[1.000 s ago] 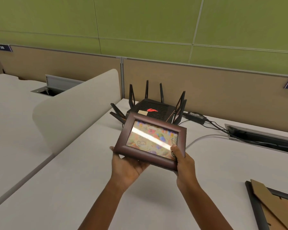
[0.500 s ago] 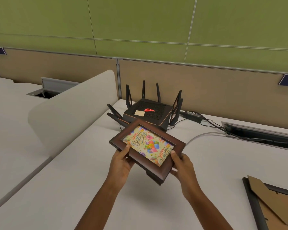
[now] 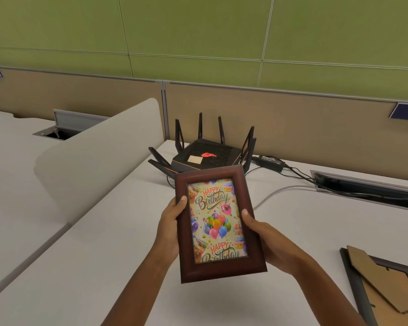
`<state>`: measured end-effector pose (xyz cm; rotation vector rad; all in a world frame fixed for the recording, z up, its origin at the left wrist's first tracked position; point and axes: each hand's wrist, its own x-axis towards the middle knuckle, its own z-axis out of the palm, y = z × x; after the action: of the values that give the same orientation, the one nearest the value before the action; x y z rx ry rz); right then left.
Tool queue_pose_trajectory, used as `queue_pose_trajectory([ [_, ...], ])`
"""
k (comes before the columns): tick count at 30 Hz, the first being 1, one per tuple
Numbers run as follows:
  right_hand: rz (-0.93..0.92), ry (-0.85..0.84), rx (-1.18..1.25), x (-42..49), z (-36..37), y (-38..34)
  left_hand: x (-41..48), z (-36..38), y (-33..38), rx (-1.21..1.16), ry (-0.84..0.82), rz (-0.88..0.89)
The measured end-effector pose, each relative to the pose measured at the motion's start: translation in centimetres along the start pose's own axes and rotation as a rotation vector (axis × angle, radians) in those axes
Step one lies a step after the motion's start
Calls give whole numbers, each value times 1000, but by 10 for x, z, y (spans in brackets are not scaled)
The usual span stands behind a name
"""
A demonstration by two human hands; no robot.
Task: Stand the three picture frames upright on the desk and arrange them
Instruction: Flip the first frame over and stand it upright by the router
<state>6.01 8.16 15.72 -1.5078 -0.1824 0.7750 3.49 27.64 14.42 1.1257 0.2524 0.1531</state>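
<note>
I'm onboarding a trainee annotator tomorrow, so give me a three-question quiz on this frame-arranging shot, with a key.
1. True or false: the brown frame stands on the desk.
2. Which way up is its picture held: A) portrait, B) landscape?
3. What lies at the right edge of the desk, and which side faces up?

Key
1. False: the left hand and right hand hold it by its long sides, above the desk, in front of the router.
2. A.
3. A black frame, back up, its cardboard stand showing.

"Happy Birthday" on framed picture (image 3: 216, 221)
</note>
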Motion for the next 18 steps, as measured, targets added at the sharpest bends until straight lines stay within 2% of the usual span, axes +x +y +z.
queue_pose_trajectory([
  [7,-16,-54,106,6,7,5,2,-3,-2,31,13,24],
  [18,-67,-24,71,28,18,25,13,-17,-12,77,15,41],
])
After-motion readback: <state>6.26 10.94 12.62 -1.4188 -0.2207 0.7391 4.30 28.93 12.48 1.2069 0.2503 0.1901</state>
